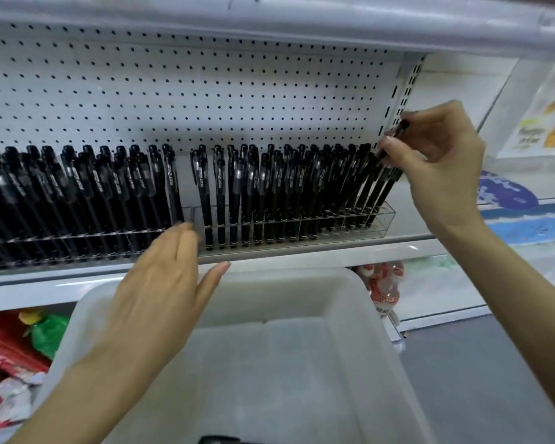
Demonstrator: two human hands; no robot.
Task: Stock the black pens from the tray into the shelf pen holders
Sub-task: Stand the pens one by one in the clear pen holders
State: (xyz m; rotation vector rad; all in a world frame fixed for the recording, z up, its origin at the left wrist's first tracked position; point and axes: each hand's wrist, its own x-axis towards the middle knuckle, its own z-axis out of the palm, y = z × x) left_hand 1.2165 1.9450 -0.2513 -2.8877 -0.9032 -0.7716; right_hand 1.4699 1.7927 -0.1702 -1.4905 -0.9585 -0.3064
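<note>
Left holder (pixel 45 243) is standing packed with black pens (pixel 77 177). The left hand (pixel 161 283) is lying flat, fingers straight, tips touching where the holders meet, gripping nothing. Below, the tray (pixel 285 274) is looking almost bare. At the right holder (pixel 382 216), the right hand (pixel 439 155) is pinching one pen (pixel 403 125) over the crowded far end. Risk: it could be knocking leaning neighbours askew, or missing its slot. Count: two holders, one tray, one held pen; racked pens overlap too much to count.

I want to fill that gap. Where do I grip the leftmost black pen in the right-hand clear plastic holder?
Pinch the black pen by its capped top from the front-left: it stands nearly upright, lower end sunk in the clear plastic holder, only its left side free.
</note>
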